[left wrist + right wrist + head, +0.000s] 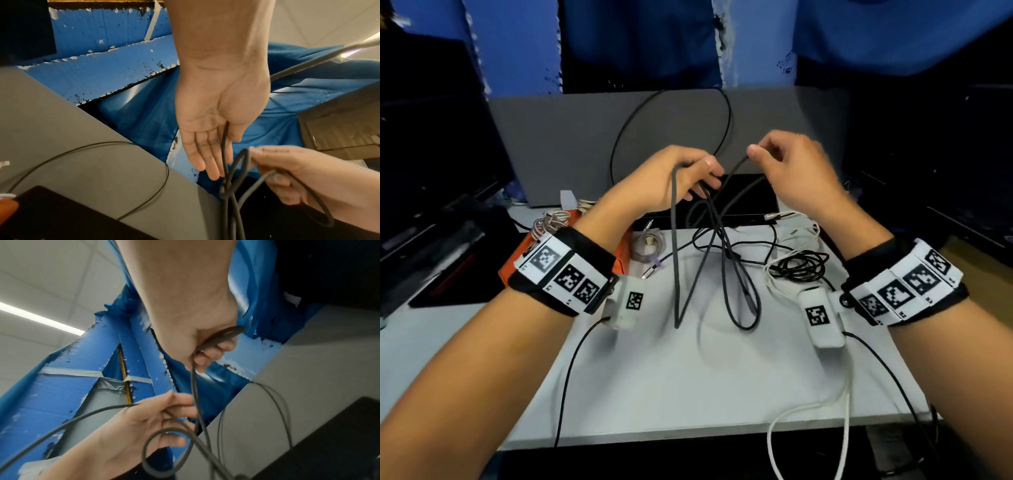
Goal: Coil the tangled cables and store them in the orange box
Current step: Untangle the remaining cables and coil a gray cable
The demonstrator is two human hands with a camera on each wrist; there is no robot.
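Both hands are raised over the white table (pixel 688 383). My left hand (pixel 707 174) pinches several hanging loops of a dark grey cable (pixel 676 257) between thumb and fingers; the loops dangle down to the table. My right hand (pixel 756 152) pinches one strand of the same cable just to the right. In the left wrist view the cable (pixel 227 162) runs past the left hand (pixel 205 129) to the right hand (pixel 287 170). In the right wrist view the right hand (pixel 201 344) curls round the cable (pixel 194 378) above the left hand (pixel 156 415). The orange box (pixel 624 257) sits mostly hidden under my left wrist.
A thin black cable (pixel 727 116) arcs up before the grey panel (pixel 571 137). A black cable bundle (pixel 801 265), white cables (pixel 804 233) and a purple-tipped cable (pixel 650 250) lie on the table. A silvery coil (pixel 551 222) lies at the box. A black device (pixel 753 195) stands behind.
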